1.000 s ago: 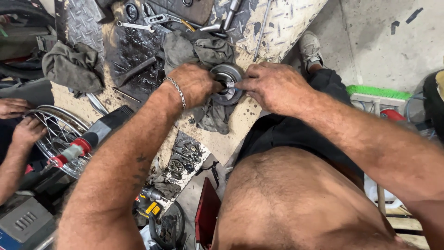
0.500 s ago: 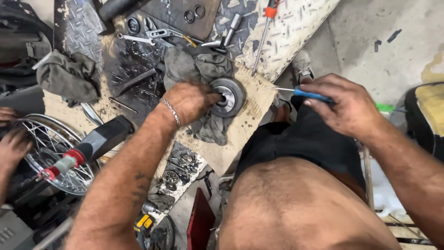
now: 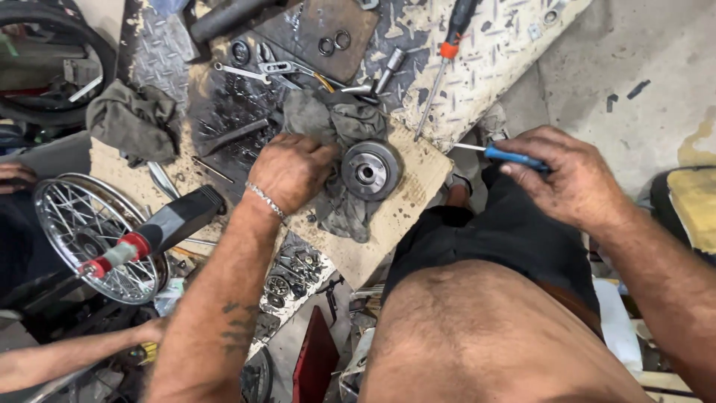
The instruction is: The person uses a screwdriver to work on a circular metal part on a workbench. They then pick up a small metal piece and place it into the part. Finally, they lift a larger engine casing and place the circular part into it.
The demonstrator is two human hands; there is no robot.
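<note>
Where a flat piece of cardboard [image 3: 406,194] lies over the low desk [image 3: 507,45] of ribbed metal plate, a round metal hub [image 3: 371,169] rests on its side with its open centre facing up, bedded on a grey rag [image 3: 328,123] that bunches behind and below it. The left hand [image 3: 291,170] lies just beside the hub on the rag, fingers curled together against the hub's edge; whether they truly grip it cannot be told. The right hand [image 3: 567,175] is held well apart to the right, above the lap, its fingers clamped around the blue handle of a screwdriver [image 3: 496,154] whose thin shaft points back toward the desk. Farther up the oily plate lie spanners [image 3: 261,69], a socket [image 3: 389,63], loose washers [image 3: 334,42] and a second screwdriver with a red and black handle [image 3: 446,52]. Another rag [image 3: 130,119] sits at the left edge. Below it a spoked wheel [image 3: 82,231] rests by a black and red tube [image 3: 153,235], with another person's forearm [image 3: 67,358] nearby. Bare concrete floor [image 3: 634,67] spreads to the right.
</note>
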